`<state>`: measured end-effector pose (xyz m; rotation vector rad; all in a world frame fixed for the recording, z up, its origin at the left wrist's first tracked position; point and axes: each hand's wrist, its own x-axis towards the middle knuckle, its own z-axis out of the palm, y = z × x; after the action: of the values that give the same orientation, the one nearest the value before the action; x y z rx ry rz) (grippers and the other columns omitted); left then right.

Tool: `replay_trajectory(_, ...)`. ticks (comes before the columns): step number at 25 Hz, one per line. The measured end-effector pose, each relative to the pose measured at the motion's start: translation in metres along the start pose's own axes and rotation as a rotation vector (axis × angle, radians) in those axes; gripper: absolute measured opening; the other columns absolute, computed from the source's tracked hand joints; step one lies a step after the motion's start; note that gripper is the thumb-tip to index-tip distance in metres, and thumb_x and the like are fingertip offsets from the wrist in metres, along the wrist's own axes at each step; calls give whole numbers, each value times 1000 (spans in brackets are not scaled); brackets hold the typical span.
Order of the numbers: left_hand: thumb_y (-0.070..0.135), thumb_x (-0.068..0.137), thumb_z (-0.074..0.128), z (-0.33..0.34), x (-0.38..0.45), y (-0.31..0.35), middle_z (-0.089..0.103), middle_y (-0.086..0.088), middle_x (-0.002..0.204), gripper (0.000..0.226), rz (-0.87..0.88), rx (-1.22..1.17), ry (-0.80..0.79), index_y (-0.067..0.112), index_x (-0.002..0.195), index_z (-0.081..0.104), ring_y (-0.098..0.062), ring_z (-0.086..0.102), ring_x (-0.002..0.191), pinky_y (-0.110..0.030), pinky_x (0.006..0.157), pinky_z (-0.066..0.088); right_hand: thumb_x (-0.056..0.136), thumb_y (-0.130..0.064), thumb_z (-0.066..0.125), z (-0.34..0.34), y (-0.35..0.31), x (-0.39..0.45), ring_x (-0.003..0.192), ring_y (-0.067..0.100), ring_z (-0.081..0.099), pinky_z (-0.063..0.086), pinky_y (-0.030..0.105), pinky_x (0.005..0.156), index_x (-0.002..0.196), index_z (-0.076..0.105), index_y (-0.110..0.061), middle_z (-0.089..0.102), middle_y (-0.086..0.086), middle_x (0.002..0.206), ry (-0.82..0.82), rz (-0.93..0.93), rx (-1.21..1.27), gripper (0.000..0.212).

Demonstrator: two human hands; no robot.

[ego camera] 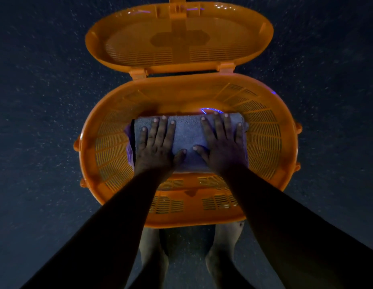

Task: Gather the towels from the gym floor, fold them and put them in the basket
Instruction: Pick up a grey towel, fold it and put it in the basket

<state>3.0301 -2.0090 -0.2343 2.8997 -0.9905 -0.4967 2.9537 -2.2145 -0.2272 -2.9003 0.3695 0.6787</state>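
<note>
An orange oval plastic basket [264, 140] with slatted walls stands on the dark floor, its hinged lid [179, 38] swung open behind it. Inside lies a folded grey towel [188, 132]; a purple towel [129, 151] shows beneath it at its left edge. My left hand [157, 146] lies flat on the left half of the grey towel, fingers straight and spread. Flat on the right half is my right hand [222, 146], fingers likewise spread. Both thumbs point inward toward each other.
Dark speckled gym floor [35, 122] surrounds the basket on all sides. My two bare feet [152, 259] stand just in front of the basket's near rim. No other towels show on the visible floor.
</note>
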Motion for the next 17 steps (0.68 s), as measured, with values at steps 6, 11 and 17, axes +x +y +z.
replay_trajectory(6,63,100,41,13,6,-3,21,-14,167,83,29,14,110,9,160,24,-30,19,156,-56,123,19,96,-74,24,10,6,5,155,36,8,8,64,120,162,13,-25,15,12,168,54,-19,0,82)
replay_trajectory(11,64,100,36,15,7,-2,18,-14,168,84,7,8,38,10,161,21,-30,15,156,-54,125,12,95,-74,23,16,6,10,156,33,6,5,64,121,162,10,-27,12,10,169,22,-16,10,83)
replay_trajectory(17,74,94,21,-97,-13,5,-14,-5,169,90,-96,-119,-436,22,161,-10,-23,-12,156,-51,126,-2,88,-78,19,-75,-4,-36,157,29,-1,6,61,122,161,7,-31,0,3,171,-261,138,207,87)
